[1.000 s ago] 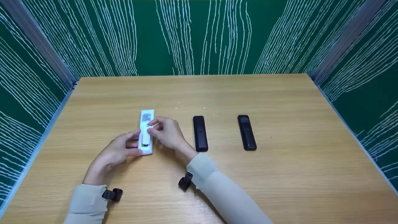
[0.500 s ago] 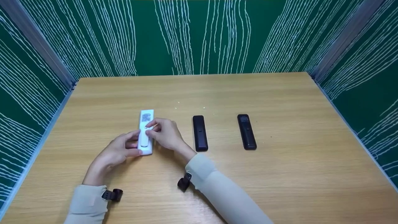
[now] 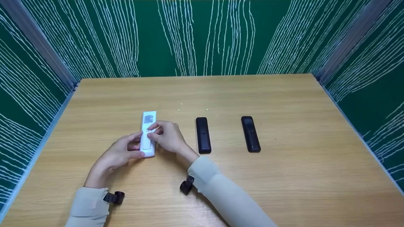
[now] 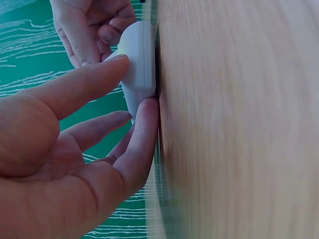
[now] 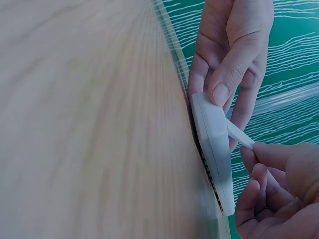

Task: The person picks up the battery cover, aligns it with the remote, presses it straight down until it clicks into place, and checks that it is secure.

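Observation:
A white remote control (image 3: 150, 152) lies on the table with its back up and a printed label at the far end. My left hand (image 3: 118, 152) grips its near part, thumb and fingers on opposite sides, as the remote's end (image 4: 138, 64) shows in the left wrist view. Between thumb and fingers of my right hand (image 3: 169, 135), the white battery cover (image 3: 146, 143) is pinched by its far end. In the right wrist view this cover (image 5: 239, 133) slants up from the remote's back, its lower end right at the compartment. The batteries are hidden.
Two black remote controls lie to the right on the wooden table (image 3: 300, 176): one black remote (image 3: 203, 140) beside the right forearm, another black remote (image 3: 251, 135) farther right. Small pale crumbs are scattered behind them. Green walls (image 3: 148, 37) with white streaks surround the table.
The battery cover has shifted toward the remote's near end, and the yellow-and-dark patch seen below it earlier is now covered. My right hand moved slightly left with it; the left hand stayed put.

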Available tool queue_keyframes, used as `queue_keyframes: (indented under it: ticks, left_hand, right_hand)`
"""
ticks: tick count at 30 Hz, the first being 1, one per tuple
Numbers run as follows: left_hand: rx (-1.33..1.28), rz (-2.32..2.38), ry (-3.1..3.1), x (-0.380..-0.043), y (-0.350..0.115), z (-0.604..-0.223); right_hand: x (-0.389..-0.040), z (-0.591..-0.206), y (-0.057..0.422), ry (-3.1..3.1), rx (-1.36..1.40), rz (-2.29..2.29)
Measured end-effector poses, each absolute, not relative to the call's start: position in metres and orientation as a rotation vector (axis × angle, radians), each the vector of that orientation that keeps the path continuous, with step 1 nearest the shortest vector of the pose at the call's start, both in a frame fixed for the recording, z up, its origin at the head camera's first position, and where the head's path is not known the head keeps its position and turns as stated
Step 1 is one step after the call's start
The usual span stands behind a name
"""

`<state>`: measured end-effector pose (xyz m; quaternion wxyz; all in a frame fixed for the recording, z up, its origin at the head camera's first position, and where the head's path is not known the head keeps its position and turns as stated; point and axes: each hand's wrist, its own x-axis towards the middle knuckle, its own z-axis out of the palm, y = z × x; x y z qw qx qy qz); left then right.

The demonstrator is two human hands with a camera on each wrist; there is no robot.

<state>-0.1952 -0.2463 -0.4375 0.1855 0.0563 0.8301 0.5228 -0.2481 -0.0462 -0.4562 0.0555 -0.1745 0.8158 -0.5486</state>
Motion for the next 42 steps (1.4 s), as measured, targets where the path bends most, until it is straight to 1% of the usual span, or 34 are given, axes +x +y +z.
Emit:
queue_keyframes:
  ticks: [18, 27, 42]
  left_hand:
    - [0.124, 1.453, 2.347, -0.1933, -0.2475, -0.4372]
    - [0.134, 1.418, 2.361, -0.1960, -0.2466, -0.4358]
    - [0.136, 1.444, 2.347, -0.1958, -0.2467, -0.4361]
  right_hand:
    - [-0.2455, -0.4564, -0.0479, 2.440, -0.479, -1.654]
    - [-0.2441, -0.4569, -0.0480, 2.496, -0.527, -1.638]
    - [-0.2506, -0.4494, -0.0513, 2.573, -0.547, -1.437]
